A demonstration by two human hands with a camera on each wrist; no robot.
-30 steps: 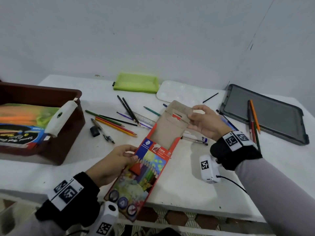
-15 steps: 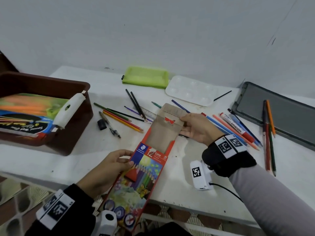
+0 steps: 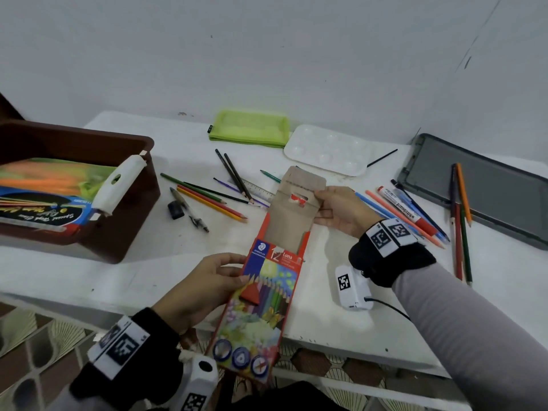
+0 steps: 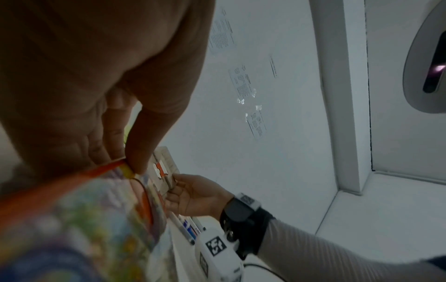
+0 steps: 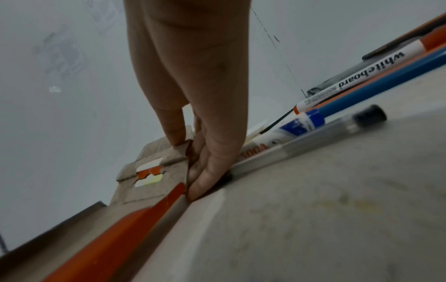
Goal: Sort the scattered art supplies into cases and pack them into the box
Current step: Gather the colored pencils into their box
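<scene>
Pencil case (image 3: pixel 268 295) over white table (image 3: pixel 148 262) edge

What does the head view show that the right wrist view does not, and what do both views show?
Only the head view shows the left hand gripping the pencil case, the brown box, the green pouch and the palette. Only the right wrist view shows the fingers pinching the flap's edge from close up, and a clear pen beside them. Both show the right hand holding the open cardboard flap and the whiteboard marker.
</scene>
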